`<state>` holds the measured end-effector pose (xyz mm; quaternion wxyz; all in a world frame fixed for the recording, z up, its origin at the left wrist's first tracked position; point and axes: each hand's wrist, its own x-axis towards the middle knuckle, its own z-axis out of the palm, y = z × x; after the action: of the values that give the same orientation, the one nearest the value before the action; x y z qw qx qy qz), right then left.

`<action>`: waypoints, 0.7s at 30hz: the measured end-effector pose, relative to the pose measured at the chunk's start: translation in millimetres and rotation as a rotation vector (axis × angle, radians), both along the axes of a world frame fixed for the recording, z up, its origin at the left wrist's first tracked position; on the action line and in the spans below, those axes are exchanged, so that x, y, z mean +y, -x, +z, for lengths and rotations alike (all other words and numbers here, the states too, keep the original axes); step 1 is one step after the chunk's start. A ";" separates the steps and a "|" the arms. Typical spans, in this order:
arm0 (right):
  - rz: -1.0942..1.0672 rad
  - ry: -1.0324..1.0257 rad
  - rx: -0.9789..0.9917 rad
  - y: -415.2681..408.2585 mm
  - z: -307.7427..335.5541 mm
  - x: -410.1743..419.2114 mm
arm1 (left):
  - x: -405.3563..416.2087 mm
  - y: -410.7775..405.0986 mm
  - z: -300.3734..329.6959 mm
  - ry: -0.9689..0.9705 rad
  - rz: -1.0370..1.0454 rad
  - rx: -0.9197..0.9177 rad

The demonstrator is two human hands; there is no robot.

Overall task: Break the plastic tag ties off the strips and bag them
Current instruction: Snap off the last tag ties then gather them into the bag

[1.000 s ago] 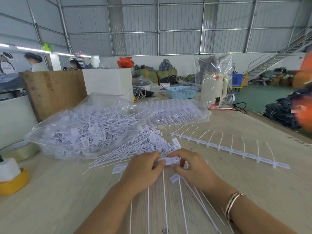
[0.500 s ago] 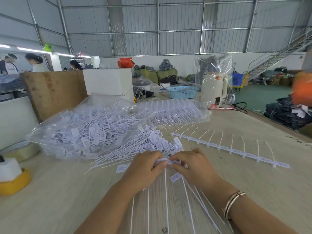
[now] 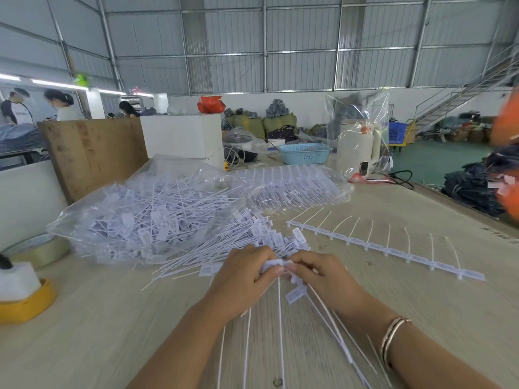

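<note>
White plastic tag-tie strip (image 3: 276, 264) pinched at its header between left hand (image 3: 243, 280) and right hand (image 3: 323, 276), just above pale wooden tabletop (image 3: 84, 332); grip of both hands curled tight on it, fingertips nearly touching. Thin white tails fanned from strip toward viewer. Loose pile of separated white ties (image 3: 247, 237) lying just beyond hands. Clear plastic bag of ties (image 3: 146, 217) further left. Second intact strip (image 3: 373, 245) laid flat at right, apart from hands.

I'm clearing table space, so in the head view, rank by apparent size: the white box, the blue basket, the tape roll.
1. white box
2. and 3. blue basket and tape roll: look alike; the tape roll's nearness inflates it, so unranked.
</note>
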<state>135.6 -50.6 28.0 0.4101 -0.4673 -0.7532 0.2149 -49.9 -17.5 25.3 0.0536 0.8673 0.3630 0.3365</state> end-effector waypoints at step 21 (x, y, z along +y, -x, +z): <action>-0.019 -0.157 -0.154 -23.9 -6.3 8.3 | 3.6 3.5 -0.1 0.084 -0.061 -0.120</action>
<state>159.4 -42.3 21.7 0.3884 -0.4560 -0.7925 0.1150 -53.4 -13.9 25.1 0.1218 0.8530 0.3466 0.3707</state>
